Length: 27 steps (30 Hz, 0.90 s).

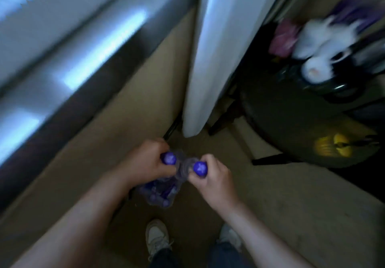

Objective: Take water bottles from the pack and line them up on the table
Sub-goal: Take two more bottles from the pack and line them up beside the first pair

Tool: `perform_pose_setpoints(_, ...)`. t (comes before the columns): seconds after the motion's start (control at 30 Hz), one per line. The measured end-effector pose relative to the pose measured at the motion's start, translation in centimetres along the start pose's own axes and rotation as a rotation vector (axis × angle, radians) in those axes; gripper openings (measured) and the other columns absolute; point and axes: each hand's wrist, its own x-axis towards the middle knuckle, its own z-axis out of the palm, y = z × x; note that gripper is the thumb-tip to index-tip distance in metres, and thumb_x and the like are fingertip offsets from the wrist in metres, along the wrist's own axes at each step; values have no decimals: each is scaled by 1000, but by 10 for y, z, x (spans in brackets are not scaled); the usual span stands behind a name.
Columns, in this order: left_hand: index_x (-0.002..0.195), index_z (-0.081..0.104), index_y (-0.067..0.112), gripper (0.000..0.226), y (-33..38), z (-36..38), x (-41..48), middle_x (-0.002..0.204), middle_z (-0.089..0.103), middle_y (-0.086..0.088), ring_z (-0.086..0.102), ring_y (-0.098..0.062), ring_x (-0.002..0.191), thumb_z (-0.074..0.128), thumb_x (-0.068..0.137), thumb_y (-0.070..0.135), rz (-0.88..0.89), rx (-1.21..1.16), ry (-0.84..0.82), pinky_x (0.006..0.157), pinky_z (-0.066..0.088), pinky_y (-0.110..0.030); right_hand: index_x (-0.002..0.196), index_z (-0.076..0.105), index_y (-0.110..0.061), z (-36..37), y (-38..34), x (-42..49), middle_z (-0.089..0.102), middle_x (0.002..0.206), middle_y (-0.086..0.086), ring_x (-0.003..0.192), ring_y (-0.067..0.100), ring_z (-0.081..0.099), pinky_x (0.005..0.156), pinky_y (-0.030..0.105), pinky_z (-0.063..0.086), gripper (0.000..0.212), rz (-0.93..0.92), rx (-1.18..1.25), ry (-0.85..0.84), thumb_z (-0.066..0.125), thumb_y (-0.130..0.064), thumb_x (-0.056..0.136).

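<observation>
I look straight down at the floor through a blurred picture. A plastic-wrapped pack of water bottles with purple caps sits on the floor in front of my feet. My left hand is closed around the neck of a bottle with a purple cap. My right hand is closed around a second bottle with a purple cap. Both bottles stand at the far end of the pack, with crumpled wrap between them. More caps show in the wrap nearer to me.
A grey table edge runs along the left. A white panel stands ahead in the middle. A dark round container with white and pink items sits at the right. My two shoes are on the tan floor.
</observation>
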Motion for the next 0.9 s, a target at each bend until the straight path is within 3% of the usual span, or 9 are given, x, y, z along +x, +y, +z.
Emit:
perform_pose_setpoints(0.1, 54, 45, 19, 32, 68, -74, -1, 62, 48, 2, 50, -17, 58, 60, 57, 47, 106, 13, 44, 54, 41, -33, 81, 53, -17, -87, -43, 4, 50, 69, -6, 57, 14, 50, 53, 20, 37, 27, -22, 4, 90, 66, -38, 70)
perform_pose_setpoints(0.2, 51, 40, 15, 38, 134, -131, 1, 55, 42, -1, 46, -22, 54, 52, 56, 50, 220, 25, 190, 53, 37, -34, 79, 54, -15, -169, -77, 11, 55, 68, -1, 59, 18, 53, 53, 32, 44, 30, -12, -16, 167, 63, -42, 71)
perform_pose_setpoints(0.37, 55, 38, 21, 45, 221, -174, 37, 57, 42, 3, 43, -7, 51, 65, 74, 51, 308, 12, 299, 48, 33, -17, 78, 55, -14, -291, -97, 32, 56, 67, -3, 60, 13, 54, 54, 26, 41, 29, 38, -31, 243, 73, -36, 72)
perform_pose_setpoints(0.53, 71, 49, 17, 37, 278, -159, 97, 70, 48, 1, 47, -8, 58, 56, 85, 51, 306, 7, 287, 50, 35, -23, 77, 56, -18, -360, -56, 53, 58, 68, -5, 61, 1, 54, 51, 14, 39, 25, 120, -25, 271, 73, -37, 74)
perform_pose_setpoints(0.6, 75, 49, 16, 33, 291, -142, 123, 71, 46, 4, 45, -5, 59, 59, 87, 45, 329, 39, 233, 52, 34, -13, 74, 53, -24, -377, -29, 65, 54, 66, -11, 57, -6, 52, 49, 8, 37, 25, 159, -6, 265, 75, -35, 73)
perform_pose_setpoints(0.73, 68, 39, 28, 33, 311, -110, 168, 69, 38, 13, 40, 0, 58, 64, 86, 38, 328, 48, 182, 56, 33, -3, 79, 52, -24, -400, 24, 88, 53, 67, -14, 61, -3, 51, 49, 10, 33, 25, 198, -11, 199, 75, -32, 74)
perform_pose_setpoints(0.8, 65, 34, 34, 37, 320, -95, 187, 69, 36, 15, 39, 1, 57, 64, 87, 38, 334, 47, 200, 54, 33, -4, 83, 54, -21, -409, 48, 96, 54, 71, -13, 64, -1, 52, 51, 11, 34, 23, 214, 9, 149, 75, -28, 75)
perform_pose_setpoints(0.9, 69, 39, 30, 31, 327, -77, 211, 70, 36, 15, 39, -3, 57, 59, 86, 47, 285, 94, 205, 52, 30, -18, 88, 56, -17, -423, 77, 111, 56, 76, -8, 68, 2, 54, 54, 14, 36, 23, 212, 49, 79, 74, -25, 75)
